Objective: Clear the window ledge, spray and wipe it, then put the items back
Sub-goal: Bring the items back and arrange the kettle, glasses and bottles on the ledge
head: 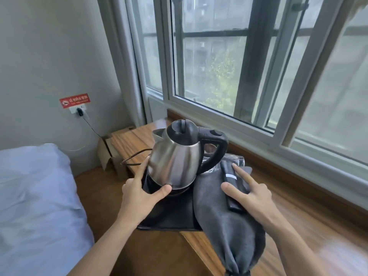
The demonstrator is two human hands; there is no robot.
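At the far left a bed (pixel 35 196) with pale blue bedding is seen, and on the wall above it a red sign (pixel 74 100) is fixed over a socket (pixel 78 110) with a plug in it. Further right, the wooden window ledge (pixel 310 222) runs beneath the sliding window (pixel 215 62). A black tray (pixel 169 216) is seen at the ledge's near edge, and on it a stainless steel electric kettle (pixel 175 158) with a black lid and handle is carried. The left hand (pixel 139 192) is laid against the kettle's lower body, fingers spread apart, thumb by its base. Just right, a grey cloth (pixel 225 222) is draped over the tray and ledge edge. A black remote control (pixel 235 188) is pressed onto the cloth by the right hand (pixel 253 196), its fingers straight and apart.
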